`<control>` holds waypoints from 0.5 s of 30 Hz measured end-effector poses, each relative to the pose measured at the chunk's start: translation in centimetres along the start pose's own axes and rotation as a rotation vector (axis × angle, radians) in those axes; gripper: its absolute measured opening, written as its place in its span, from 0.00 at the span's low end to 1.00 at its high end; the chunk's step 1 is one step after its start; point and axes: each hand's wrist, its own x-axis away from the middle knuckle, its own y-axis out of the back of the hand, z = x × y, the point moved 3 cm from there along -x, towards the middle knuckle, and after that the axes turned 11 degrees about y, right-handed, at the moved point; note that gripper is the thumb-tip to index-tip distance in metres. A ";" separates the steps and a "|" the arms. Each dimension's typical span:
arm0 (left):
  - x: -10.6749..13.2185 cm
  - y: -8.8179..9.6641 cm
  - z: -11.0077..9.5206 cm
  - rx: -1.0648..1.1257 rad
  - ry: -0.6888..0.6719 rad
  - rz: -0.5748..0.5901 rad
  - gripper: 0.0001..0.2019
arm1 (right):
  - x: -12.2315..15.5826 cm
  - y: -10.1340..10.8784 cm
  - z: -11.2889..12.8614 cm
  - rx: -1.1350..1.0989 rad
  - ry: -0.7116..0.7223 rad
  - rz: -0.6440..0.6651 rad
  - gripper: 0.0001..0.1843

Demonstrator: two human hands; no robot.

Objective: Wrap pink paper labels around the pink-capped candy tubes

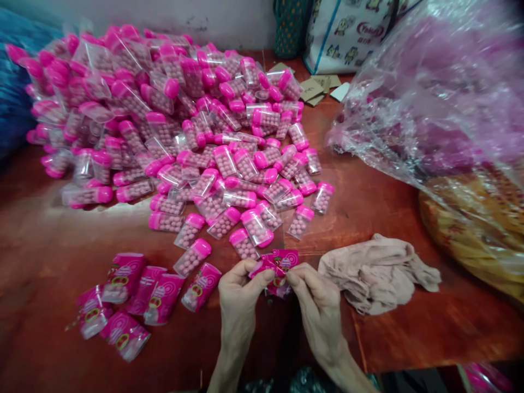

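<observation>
I have a glossy pink printed wrapper [282,261] pinched between my left hand [239,292] and right hand [317,303], near centre over the red-brown surface [388,218]; pink-capped vials [164,120] heap far left, beige cloth [376,273] right.

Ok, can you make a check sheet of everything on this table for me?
Surface: reddish-brown wooden table, scuffed.
Job's things: pink printed packet pinched between left hand and right hand; heap of clear pink-capped tubes of pink beads; more pink wrapped packets front left.
Clutter: crumpled beige cloth; cardboard scraps.
Grippers: both hands gripping the packet.
Cables: nothing seen.
Surroundings: clear plastic bag of pink goods right; printed tote bag behind.
</observation>
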 end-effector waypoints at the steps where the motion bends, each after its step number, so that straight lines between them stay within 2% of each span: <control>1: 0.1 0.0 -0.1 -0.033 -0.011 -0.021 0.06 | 0.0 0.0 0.0 0.011 0.015 0.001 0.12; 4: 0.6 0.2 -0.7 -0.109 -0.128 -0.103 0.18 | 0.0 -0.1 0.0 0.045 0.046 0.007 0.13; 8: 1.2 0.3 -1.5 -0.192 -0.303 -0.088 0.10 | 0.1 -0.3 0.2 0.079 0.079 0.008 0.14; 10: 1.2 0.3 -1.7 -0.201 -0.295 -0.027 0.08 | 0.0 -0.4 0.3 0.083 0.107 0.002 0.13; 15: 0.9 0.2 -2.6 -0.324 -0.225 0.214 0.03 | -0.3 -0.3 0.4 0.111 0.213 0.051 0.12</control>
